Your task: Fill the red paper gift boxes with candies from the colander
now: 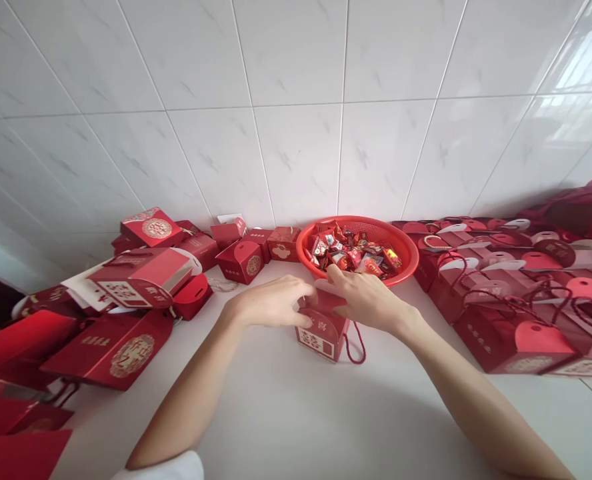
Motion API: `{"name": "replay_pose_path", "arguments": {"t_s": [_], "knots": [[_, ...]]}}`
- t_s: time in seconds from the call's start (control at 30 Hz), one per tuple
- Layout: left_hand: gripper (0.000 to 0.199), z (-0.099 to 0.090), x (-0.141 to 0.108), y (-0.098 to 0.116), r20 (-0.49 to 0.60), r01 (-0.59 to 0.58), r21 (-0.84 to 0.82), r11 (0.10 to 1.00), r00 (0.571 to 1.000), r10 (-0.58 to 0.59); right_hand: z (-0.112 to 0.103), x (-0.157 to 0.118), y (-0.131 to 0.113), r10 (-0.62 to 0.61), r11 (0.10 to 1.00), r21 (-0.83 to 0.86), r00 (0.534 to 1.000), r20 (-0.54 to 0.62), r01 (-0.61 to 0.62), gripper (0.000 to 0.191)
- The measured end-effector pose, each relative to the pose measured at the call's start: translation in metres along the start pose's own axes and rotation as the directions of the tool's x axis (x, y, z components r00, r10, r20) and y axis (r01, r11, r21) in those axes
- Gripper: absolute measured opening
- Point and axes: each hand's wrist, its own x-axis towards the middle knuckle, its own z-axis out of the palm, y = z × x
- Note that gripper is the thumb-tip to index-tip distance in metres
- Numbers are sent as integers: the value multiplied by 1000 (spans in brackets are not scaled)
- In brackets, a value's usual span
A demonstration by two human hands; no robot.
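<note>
A small red gift box (317,337) with gold characters and a dark red cord handle (357,351) stands on the white table in the middle. My left hand (275,301) is at the box's upper left edge, its fingers curved against the top. My right hand (363,297) lies over the upper right side, fingers bent around a raised flap. Both hands grip the box's top parts. Just behind, a red plastic basket (410,265) holds many wrapped sweets (371,265).
Red boxes (133,277) lie in an uneven heap on the left, some tipped over. Several small boxes (241,260) stand near the wall. On the right, rows of red boxes with cords (516,340) fill the table. A tiled wall (296,160) rises behind.
</note>
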Motion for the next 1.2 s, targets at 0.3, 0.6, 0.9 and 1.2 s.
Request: {"name": "replay_pose_path", "arguments": {"t_s": [0.3, 0.6, 0.9, 1.2], "knots": [[51, 7, 18, -8, -15, -161, -123, 979, 987, 160, -16, -9, 7, -211, 956, 239, 966, 149, 172, 17], [45, 6, 24, -11, 107, 3, -86, 996, 994, 6, -14, -12, 23, -196, 975, 175, 904, 380, 138, 21], [54, 8, 26, -17, 119, 71, -75, 995, 991, -62, 4, 5, 40, -302, 900, 415, 874, 381, 130, 9], [61, 12, 29, -21, 120, 100, -199, 975, 990, -77, 0, 5, 42, -171, 805, 593, 947, 274, -27, 10]]}}
